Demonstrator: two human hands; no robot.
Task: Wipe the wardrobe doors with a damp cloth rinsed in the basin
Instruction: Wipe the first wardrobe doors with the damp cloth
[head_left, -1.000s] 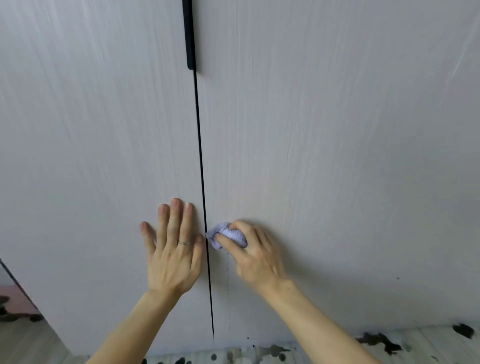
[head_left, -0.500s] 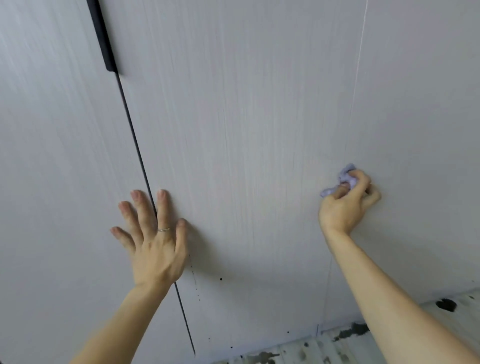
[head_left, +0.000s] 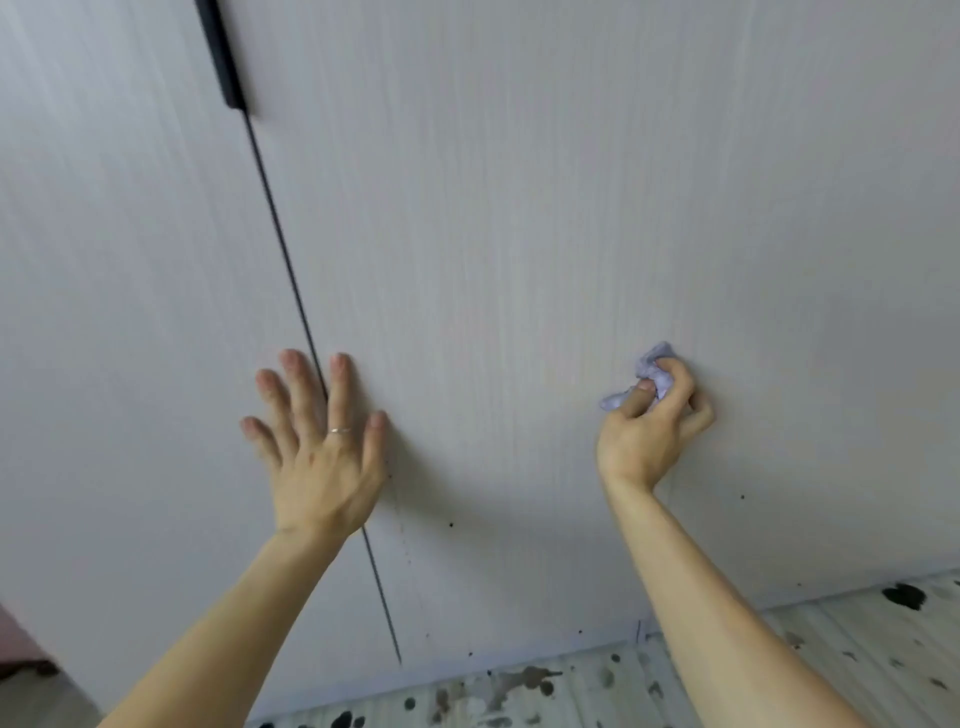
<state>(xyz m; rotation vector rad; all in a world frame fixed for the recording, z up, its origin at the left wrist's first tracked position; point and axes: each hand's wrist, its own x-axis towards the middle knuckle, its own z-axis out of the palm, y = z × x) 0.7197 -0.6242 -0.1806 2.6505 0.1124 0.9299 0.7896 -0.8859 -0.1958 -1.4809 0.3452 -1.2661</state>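
Wardrobe doors (head_left: 519, 208), pale and wood-grained, across the whole view. Left hand (head_left: 317, 457) spread flat over the dark seam (head_left: 280, 244) between them. Further right, right hand (head_left: 649, 431) curled round a crumpled lilac cloth (head_left: 652, 364), pressed to the right-hand door above speckled floor (head_left: 519, 691).

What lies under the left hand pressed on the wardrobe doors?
The dark door gap passes under the left hand: visible above its fingers and below the wrist, covered beneath the palm.
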